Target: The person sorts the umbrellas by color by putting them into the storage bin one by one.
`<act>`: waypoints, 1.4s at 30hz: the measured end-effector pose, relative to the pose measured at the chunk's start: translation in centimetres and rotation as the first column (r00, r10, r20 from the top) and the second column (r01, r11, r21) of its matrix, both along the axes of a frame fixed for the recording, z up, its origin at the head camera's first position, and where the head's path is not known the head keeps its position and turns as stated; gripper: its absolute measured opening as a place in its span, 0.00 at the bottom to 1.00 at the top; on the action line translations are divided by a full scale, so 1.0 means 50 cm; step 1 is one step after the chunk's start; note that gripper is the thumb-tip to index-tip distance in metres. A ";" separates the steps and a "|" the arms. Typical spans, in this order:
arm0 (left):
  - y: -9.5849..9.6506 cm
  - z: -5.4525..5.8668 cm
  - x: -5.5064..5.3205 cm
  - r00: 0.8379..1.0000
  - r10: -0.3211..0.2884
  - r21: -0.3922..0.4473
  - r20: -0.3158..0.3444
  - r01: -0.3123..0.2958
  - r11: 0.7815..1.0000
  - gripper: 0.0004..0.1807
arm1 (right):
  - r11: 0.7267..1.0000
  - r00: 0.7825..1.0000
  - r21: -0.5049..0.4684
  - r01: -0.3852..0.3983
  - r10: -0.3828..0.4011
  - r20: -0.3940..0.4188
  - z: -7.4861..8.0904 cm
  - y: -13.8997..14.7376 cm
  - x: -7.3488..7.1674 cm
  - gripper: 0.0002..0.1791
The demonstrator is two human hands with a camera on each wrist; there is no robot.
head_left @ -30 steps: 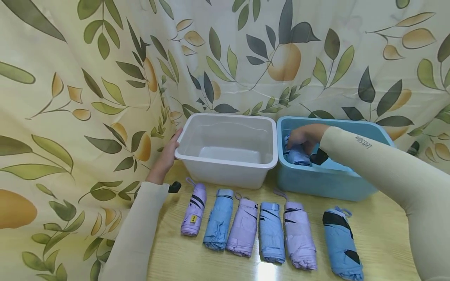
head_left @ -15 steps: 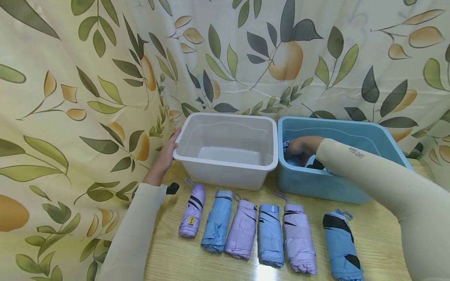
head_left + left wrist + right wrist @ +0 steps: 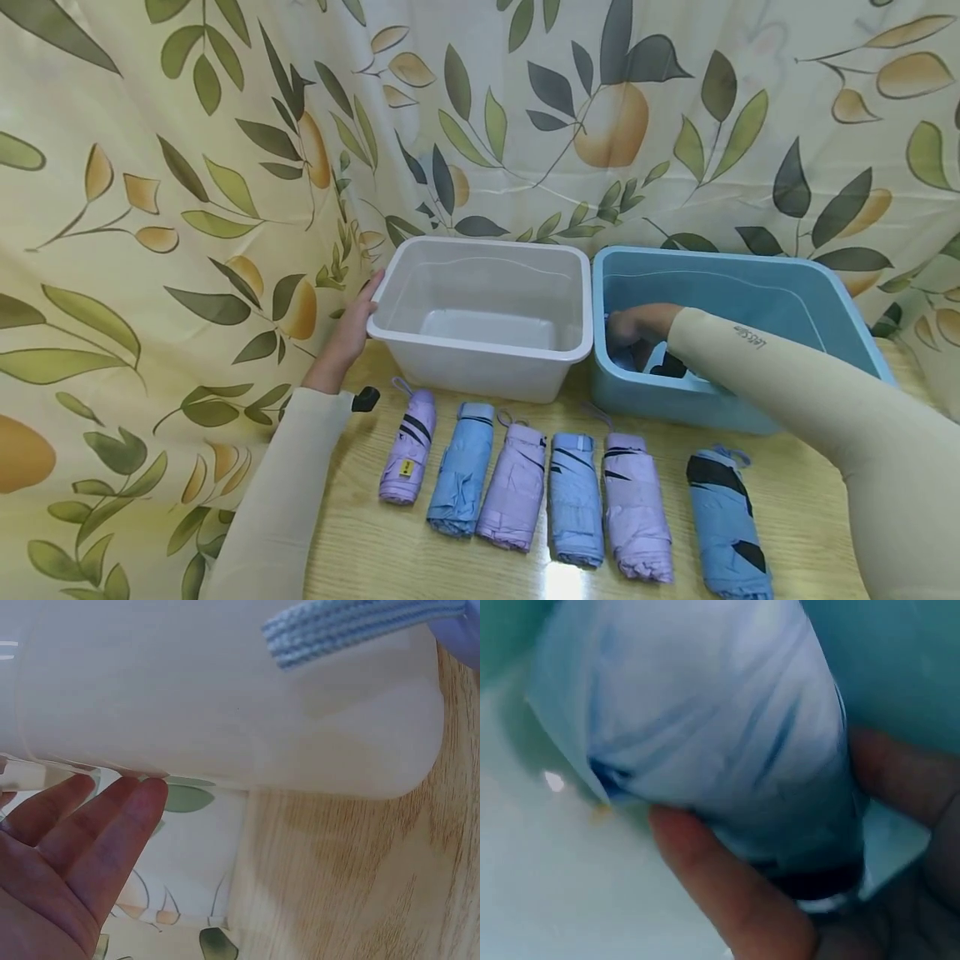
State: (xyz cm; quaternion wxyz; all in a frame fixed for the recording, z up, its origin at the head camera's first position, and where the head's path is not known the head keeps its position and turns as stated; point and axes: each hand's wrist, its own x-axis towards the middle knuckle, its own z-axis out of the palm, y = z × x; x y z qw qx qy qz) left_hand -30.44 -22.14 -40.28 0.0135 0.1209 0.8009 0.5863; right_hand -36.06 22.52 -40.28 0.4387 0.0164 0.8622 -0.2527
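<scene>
My right hand (image 3: 637,329) is down in the left end of the blue bin (image 3: 847,333). The right wrist view has its thumb and fingers round a pale blue folded umbrella (image 3: 727,735); in the head view hand and wall hide most of it. At the white bin (image 3: 480,354), my left hand (image 3: 351,329) touches the outside of the left wall. Its fingers (image 3: 112,855) are straight against that wall in the left wrist view. The inside of the white bin shows only its bare floor.
In front of the bins, folded umbrellas lie on the wooden table (image 3: 360,533): a purple one (image 3: 408,450) at the left, a blue one (image 3: 729,525) at the far right, several between. A leaf-patterned curtain (image 3: 480,150) hangs behind and at the left.
My right hand has sunk lower into the blue bin, taking the umbrella down with it. My left hand keeps its place at the white bin.
</scene>
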 end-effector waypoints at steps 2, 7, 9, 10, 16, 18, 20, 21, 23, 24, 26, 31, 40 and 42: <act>0.000 -0.001 0.000 1.000 -0.003 -0.004 0.000 0.003 1.000 0.34 | 1.000 0.999 -0.001 0.031 -0.031 -0.012 -0.001 -0.001 0.003 0.15; -0.001 -0.001 0.001 1.000 -0.002 -0.003 0.001 0.002 1.000 0.34 | 1.000 0.999 -0.009 0.025 -0.025 -0.032 -0.001 -0.001 0.003 0.16; -0.002 -0.001 -0.001 1.000 -0.002 0.001 0.000 0.002 1.000 0.34 | 1.000 0.999 -0.016 0.014 -0.014 -0.029 -0.001 0.000 0.003 0.16; -0.002 -0.001 -0.001 1.000 -0.002 0.001 0.000 0.002 1.000 0.33 | 1.000 0.999 -0.017 0.013 -0.013 -0.031 -0.001 0.000 0.003 0.16; 0.000 0.000 -0.002 1.000 -0.008 -0.001 0.014 0.008 1.000 0.34 | 0.998 0.998 -0.032 0.048 -0.049 -0.033 -0.008 0.007 0.003 0.15; 0.001 0.002 -0.001 1.000 -0.005 -0.007 0.015 0.005 1.000 0.34 | 0.998 0.999 -0.047 0.030 -0.031 -0.026 -0.011 0.014 0.001 0.21; 0.003 0.004 0.000 1.000 -0.004 -0.009 0.021 0.004 1.000 0.34 | 0.997 0.999 -0.065 -0.035 0.034 -0.024 -0.011 0.025 -0.001 0.35; 0.003 0.003 0.000 1.000 -0.004 -0.007 0.026 0.004 1.000 0.34 | 0.995 0.997 -0.075 -0.070 0.069 -0.020 -0.009 0.031 -0.002 0.42; 0.004 0.002 -0.002 0.999 -0.002 -0.004 0.034 0.002 1.000 0.34 | 0.988 0.993 -0.100 -0.117 0.117 -0.007 -0.004 0.042 -0.002 0.56; 0.004 0.002 -0.003 0.999 0.000 -0.002 0.034 0.000 1.000 0.34 | 0.982 0.989 -0.111 -0.150 0.151 -0.002 -0.001 0.048 -0.002 0.61; -0.001 -0.008 -0.011 0.999 0.009 0.011 0.040 -0.009 1.000 0.34 | 0.971 0.979 -0.125 -0.203 0.206 0.012 0.003 0.054 -0.002 0.64; -0.015 -0.041 -0.036 0.999 0.029 0.036 0.046 -0.030 0.999 0.34 | 0.965 0.970 -0.121 -0.232 0.239 0.048 0.005 0.058 0.006 0.67; -0.014 -0.056 -0.038 1.000 0.016 0.040 0.024 -0.017 0.999 0.36 | 0.971 0.973 -0.122 -0.203 0.214 0.086 0.004 0.063 0.008 0.64; -0.013 -0.056 -0.039 0.999 0.024 0.044 0.025 -0.025 0.999 0.36 | 0.972 0.972 -0.108 -0.210 0.220 0.087 0.016 0.065 0.003 0.60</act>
